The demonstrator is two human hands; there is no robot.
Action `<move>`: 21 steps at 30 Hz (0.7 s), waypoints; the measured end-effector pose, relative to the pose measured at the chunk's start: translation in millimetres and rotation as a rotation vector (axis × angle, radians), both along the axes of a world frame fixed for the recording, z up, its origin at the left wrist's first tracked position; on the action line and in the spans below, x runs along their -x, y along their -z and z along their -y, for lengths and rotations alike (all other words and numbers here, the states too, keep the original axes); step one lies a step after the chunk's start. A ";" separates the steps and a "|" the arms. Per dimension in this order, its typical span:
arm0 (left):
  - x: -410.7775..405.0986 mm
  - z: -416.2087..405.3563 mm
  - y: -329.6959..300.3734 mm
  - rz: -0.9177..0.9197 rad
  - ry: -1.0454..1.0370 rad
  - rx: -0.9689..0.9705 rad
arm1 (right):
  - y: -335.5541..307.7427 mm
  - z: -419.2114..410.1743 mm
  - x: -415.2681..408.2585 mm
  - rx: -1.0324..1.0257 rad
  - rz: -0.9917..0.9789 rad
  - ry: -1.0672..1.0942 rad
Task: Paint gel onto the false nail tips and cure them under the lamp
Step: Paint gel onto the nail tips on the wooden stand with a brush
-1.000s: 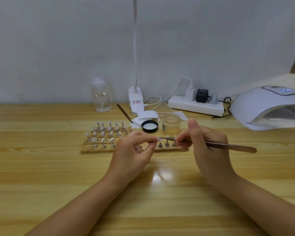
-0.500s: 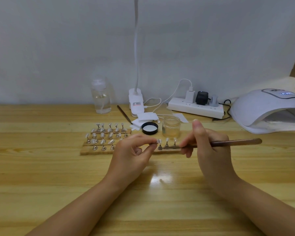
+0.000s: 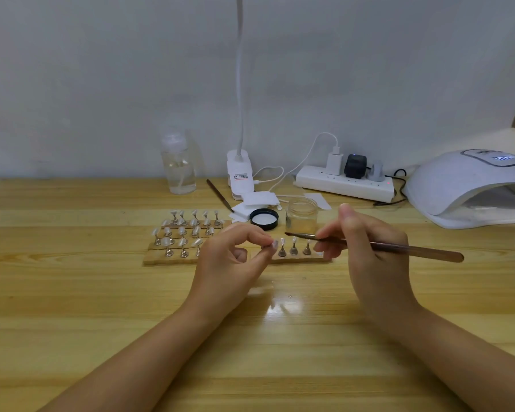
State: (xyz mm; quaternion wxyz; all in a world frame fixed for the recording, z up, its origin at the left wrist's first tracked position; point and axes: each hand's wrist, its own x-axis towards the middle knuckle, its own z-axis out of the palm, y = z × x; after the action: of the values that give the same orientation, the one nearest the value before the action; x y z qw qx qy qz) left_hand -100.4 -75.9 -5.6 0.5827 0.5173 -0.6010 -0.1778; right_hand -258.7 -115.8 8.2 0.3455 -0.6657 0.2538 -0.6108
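My left hand [image 3: 235, 257] pinches a small nail tip on its stand [image 3: 273, 244] between thumb and forefinger, just above the wooden strip [image 3: 298, 259]. Three more tips on cone stands [image 3: 293, 248] sit on that strip beside it. My right hand [image 3: 366, 248] grips a thin brown brush [image 3: 393, 248]; its dark bristle end points left, a short gap from the held tip. An open glass gel jar [image 3: 301, 215] stands behind the brush, its black lid [image 3: 264, 219] beside it. The white curing lamp [image 3: 470, 188] sits at the far right.
Several nail tips on metal stands [image 3: 188, 230] fill wooden strips to the left. A clear liquid bottle [image 3: 178, 165], a desk lamp base [image 3: 240, 173], a second brush [image 3: 219, 195], white pads [image 3: 259, 200] and a power strip [image 3: 344, 182] line the back of the table.
My right hand has drawn the brush back to the right off the held tip, then tilted its bristle end up and leftwards. My left hand stays put with the tip.
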 end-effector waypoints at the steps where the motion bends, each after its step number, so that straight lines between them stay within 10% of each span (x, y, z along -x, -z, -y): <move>1: -0.1 0.7 0.4 -0.009 0.002 -0.010 | 0.9 0.0 -0.8 0.016 -0.002 0.003; 21: 0.1 1.1 -0.4 -0.043 0.007 -0.026 | 3.2 0.9 -3.5 0.173 -0.157 -0.013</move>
State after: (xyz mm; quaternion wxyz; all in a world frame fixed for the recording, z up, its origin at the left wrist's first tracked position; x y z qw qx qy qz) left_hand -100.5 -77.0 -5.3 0.5880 0.5189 -0.5877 -0.1988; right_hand -255.2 -116.7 5.0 0.2698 -0.7406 0.2220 -0.5740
